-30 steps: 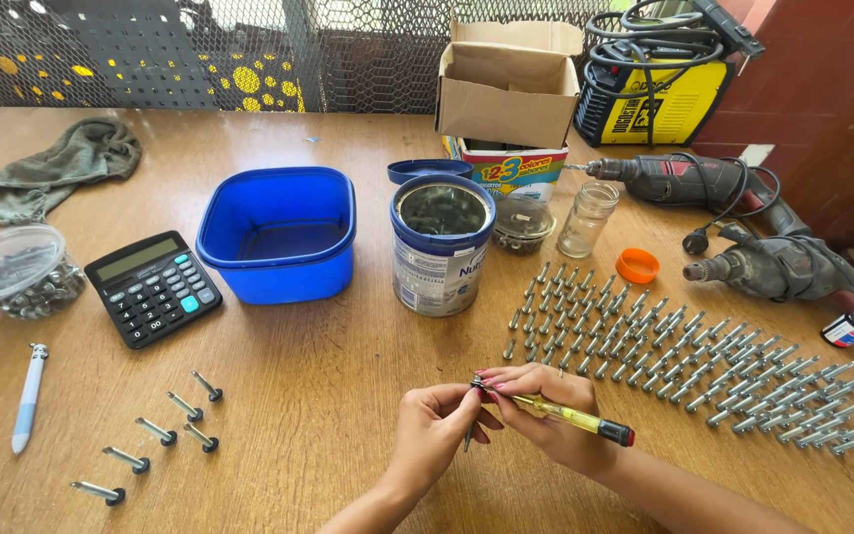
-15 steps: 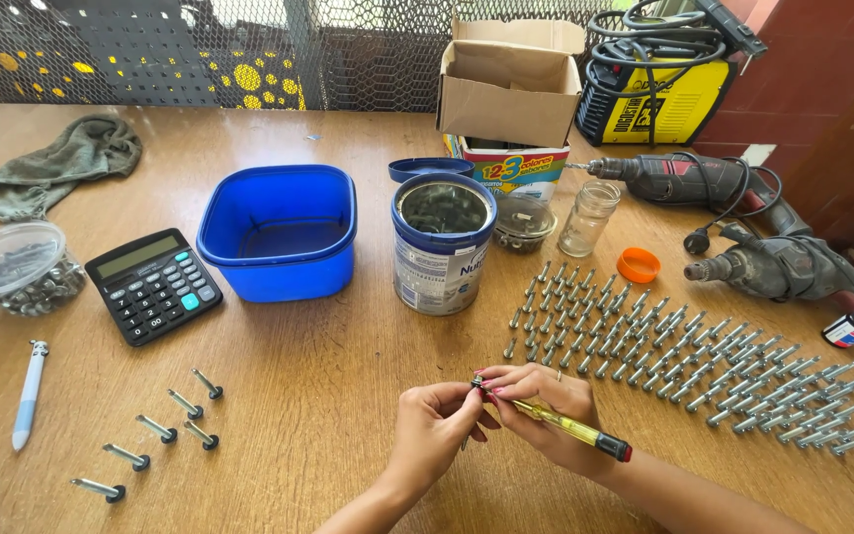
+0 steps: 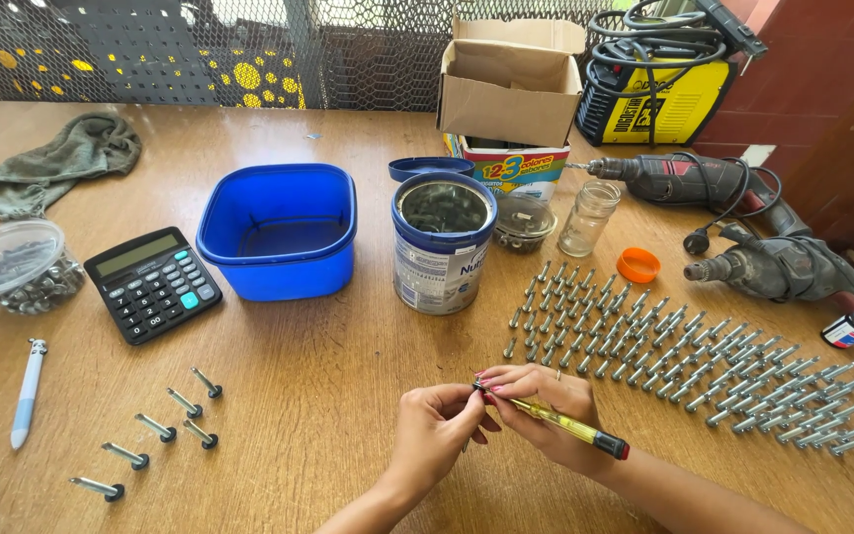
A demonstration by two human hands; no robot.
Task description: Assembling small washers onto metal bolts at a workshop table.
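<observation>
A big wooden table [image 3: 348,396] fills the view. At the far edge sit a yellow machine with black cables [image 3: 659,84] and an open cardboard box [image 3: 511,74]. Two power drills [image 3: 743,227] lie on the right side, near a small bottle [image 3: 850,328]. A blue plastic tub [image 3: 279,232] stands in the middle, and just beside it is a round tin [image 3: 442,242] with its blue lid [image 3: 429,168] lying behind it. A green rag [image 3: 56,163] lies far left. Closer in are a black calculator [image 3: 153,284], a clear tub of small metal bits [image 3: 14,267], a glass jar [image 3: 588,218] and an orange cap [image 3: 638,265].

Many grey bolts lie in neat rows [image 3: 684,356] on the right (close to the hands, but not in their way). Six more bolts [image 3: 155,430] lie apart on the left, near a white pen [image 3: 27,391].

At the bottom, the right hand [image 3: 551,405] wraps its fingers around a yellow screwdriver [image 3: 570,427]. The left hand [image 3: 437,430] pinches a small dark piece at the screwdriver's tip. The fingers hide that piece, so I cannot tell what it is. Both hands meet just above the table.
</observation>
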